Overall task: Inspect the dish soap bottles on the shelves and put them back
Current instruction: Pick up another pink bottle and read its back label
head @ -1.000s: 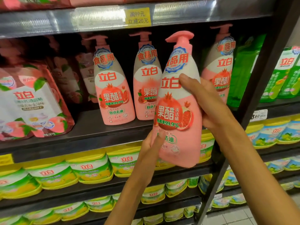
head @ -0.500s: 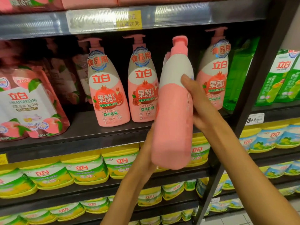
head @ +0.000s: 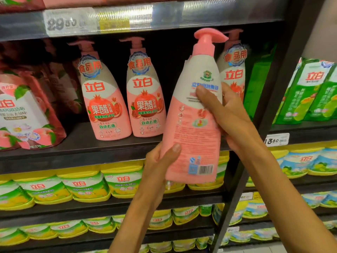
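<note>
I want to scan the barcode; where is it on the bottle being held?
The barcode sits at the lower right of the held bottle, just right of the left hand and below the right hand, facing the camera.

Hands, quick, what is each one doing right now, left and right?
Left hand: grips the lower part of the pink bottle.
Right hand: grips the same bottle higher up, thumb across its back label.

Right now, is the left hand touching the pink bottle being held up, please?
Touching. The head view shows the left hand gripping the pink bottle's lower edge, thumb pressed flat on its back label.
</note>
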The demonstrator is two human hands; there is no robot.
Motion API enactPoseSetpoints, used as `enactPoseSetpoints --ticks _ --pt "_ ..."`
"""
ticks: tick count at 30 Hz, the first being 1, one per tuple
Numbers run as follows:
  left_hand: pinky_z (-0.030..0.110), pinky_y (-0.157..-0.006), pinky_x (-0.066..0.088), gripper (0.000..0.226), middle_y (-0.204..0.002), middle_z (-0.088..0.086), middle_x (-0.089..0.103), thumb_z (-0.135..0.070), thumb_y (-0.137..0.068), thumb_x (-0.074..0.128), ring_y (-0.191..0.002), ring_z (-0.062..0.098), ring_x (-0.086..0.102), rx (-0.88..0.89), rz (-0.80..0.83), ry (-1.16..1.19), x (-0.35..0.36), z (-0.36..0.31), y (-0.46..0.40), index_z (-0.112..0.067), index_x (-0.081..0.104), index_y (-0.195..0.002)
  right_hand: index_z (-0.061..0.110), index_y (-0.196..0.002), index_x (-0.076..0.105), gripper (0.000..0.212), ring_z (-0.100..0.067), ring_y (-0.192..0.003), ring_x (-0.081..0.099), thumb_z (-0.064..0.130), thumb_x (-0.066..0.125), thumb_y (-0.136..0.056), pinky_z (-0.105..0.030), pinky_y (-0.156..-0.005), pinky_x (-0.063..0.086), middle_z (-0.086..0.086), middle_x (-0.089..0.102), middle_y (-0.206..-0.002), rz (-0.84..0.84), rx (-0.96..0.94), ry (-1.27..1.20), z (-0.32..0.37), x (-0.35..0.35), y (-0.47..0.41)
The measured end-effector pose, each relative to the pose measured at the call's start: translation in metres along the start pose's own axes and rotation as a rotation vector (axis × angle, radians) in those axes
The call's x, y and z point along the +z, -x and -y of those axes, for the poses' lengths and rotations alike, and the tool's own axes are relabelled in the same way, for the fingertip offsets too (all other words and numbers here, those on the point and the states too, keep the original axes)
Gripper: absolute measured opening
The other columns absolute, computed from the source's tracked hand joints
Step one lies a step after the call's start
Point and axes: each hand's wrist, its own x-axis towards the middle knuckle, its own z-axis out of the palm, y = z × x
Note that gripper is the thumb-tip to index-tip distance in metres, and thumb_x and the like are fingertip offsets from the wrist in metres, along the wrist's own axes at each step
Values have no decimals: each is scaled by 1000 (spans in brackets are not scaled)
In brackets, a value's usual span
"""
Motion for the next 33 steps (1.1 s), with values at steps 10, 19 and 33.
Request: enactPoseSetpoints --ticks 10,19,33 --pt "22 -84 53 48 -123 -7 67 -67 -74 62 -116 9 61 -137 38 88 22 26 -4 -41 67 -115 10 -125 58 46 -22 -93 73 28 72 -85 -37 -77 60 -8 74 -106 117 31 -38 5 -28 8" --pt "17 -69 55 46 -99 -12 75 -54 -97 32 -93 3 70 -119 -93 231 44 37 -23 -41 75 -94 17 -132 53 56 -20 -108 68 39 68 -84 -35 -87 57 -5 69 -120 170 42 -136 4 -43 18" --pt "37 -98 50 39 -116 2 70 -48 -91 45 -111 19 64 -203 -77 -137 29 17 -24 -25 62 -117 28 -102 59 42 -3 -83 72 31 82 -67 -15 -65 54 15 75 -89 99 -166 -10 -16 -29 3"
